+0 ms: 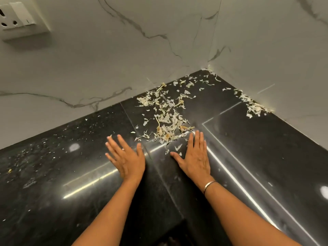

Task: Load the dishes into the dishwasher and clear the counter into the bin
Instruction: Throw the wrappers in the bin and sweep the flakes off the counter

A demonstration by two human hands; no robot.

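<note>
Pale dry garlic peels (166, 119) lie scattered over the corner of the black stone counter (266, 148), thickest just beyond my fingertips. A smaller heap of peels (253, 107) sits against the right wall. My left hand (126, 157) lies flat on the counter, fingers spread, holding nothing, left of the pile. My right hand (195, 157) is also flat and open, its fingertips touching the near edge of the pile. A thin metal bangle (210, 186) is on my right wrist. No dishes, dishwasher or bin are in view.
White marble-pattern walls (106, 59) meet in a corner behind the peels. A white wall socket (19, 16) is at top left. Fine crumbs (35, 153) speckle the left part of the counter. The counter's front edge (179, 222) shows between my forearms.
</note>
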